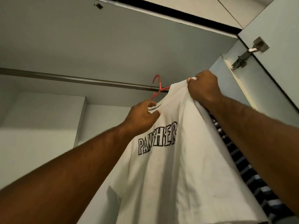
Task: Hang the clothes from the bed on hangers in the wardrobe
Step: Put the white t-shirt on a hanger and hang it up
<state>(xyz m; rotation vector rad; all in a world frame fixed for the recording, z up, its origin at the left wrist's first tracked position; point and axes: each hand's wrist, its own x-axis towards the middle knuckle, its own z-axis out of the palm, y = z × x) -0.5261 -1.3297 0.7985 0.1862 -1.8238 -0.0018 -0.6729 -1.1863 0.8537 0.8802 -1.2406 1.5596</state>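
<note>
Hanger hook (156,82) rises just above my left hand (142,117), which pinches the white T-shirt (178,167) collar, at the left-right rail (80,78); my right hand (204,88) grips its shoulder.

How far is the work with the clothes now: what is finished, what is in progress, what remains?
Done, it seems: a dark striped garment hangs at the right behind the white T-shirt. In hand: the T-shirt is on the red hanger, its hook at the rail; the left hand pinches the collar, the right hand grips a shoulder. Left: seat the hook and let go. The bed is out of view.
</note>
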